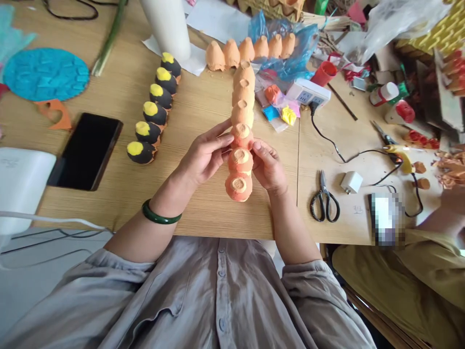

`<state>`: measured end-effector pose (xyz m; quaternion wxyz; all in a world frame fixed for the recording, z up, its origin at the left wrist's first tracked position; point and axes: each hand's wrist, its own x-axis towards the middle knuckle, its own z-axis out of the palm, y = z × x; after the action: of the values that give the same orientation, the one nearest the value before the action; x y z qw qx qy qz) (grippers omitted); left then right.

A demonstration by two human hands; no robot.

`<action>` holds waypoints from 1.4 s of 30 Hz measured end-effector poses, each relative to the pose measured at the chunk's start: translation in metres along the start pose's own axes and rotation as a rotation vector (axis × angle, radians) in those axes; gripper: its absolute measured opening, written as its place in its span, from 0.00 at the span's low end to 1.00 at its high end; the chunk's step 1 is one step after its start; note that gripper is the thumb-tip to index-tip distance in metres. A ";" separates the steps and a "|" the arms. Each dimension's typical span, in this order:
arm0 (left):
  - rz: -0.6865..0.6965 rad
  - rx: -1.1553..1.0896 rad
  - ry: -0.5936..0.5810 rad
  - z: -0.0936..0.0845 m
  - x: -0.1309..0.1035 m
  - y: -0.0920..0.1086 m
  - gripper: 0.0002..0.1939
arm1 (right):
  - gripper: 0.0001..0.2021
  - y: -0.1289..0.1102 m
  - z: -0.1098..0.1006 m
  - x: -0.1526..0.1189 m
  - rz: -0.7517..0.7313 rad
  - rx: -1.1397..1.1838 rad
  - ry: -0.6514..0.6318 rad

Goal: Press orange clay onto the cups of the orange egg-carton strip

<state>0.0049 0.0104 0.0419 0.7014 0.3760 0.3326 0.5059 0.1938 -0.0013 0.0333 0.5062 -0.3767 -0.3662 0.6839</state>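
A row of egg-carton cups [242, 132] points away from me between my hands. Its nearest three cups carry a deeper orange coating around their raised tops, while the farther cups are paler orange. My left hand [204, 154] grips the row from the left, fingertips against a coated cup. From the other side my right hand [268, 162] pinches the same row with thumb and fingers. Left of my hands lies another row of cups [154, 112], black with yellow tops. Beyond the held row stands a plain pale orange row [247, 51].
Black-handled scissors [324, 201], a white plug adapter [351, 182] and a power strip [308, 92] with a cord lie to the right. A dark phone [87, 151] lies left. Clay packets [279, 109] sit beyond my right hand. A co-worker's sleeve [410, 281] shows at right.
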 end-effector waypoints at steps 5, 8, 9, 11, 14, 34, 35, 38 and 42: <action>-0.038 -0.004 -0.030 0.002 -0.001 -0.001 0.19 | 0.23 -0.003 0.000 -0.002 -0.014 0.046 0.028; -0.045 0.011 -0.027 0.004 -0.004 0.003 0.18 | 0.22 -0.001 0.000 -0.002 -0.021 -0.014 0.033; -0.036 0.023 -0.021 0.005 -0.004 0.004 0.18 | 0.22 -0.002 0.000 -0.002 -0.033 -0.049 0.034; -0.009 0.051 -0.011 0.006 -0.006 0.006 0.19 | 0.20 -0.003 0.004 -0.004 -0.060 -0.120 0.013; 0.003 0.087 -0.016 0.005 -0.006 0.006 0.22 | 0.22 -0.006 0.009 -0.006 -0.103 -0.172 -0.064; 0.038 0.186 -0.021 0.003 -0.005 -0.001 0.30 | 0.30 -0.008 0.010 -0.005 -0.099 -0.212 -0.030; 0.035 0.199 -0.020 0.002 -0.005 0.000 0.30 | 0.31 -0.008 0.010 -0.004 -0.103 -0.204 -0.042; 0.047 0.241 -0.005 0.002 -0.006 0.002 0.29 | 0.32 -0.008 0.010 -0.004 -0.082 -0.178 -0.059; 0.076 0.259 0.023 0.003 -0.009 0.004 0.27 | 0.32 -0.009 0.010 -0.003 -0.026 -0.150 -0.099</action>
<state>0.0031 0.0025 0.0477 0.6237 0.4699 0.3886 0.4891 0.1891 -0.0036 0.0467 0.4666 -0.3746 -0.4458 0.6657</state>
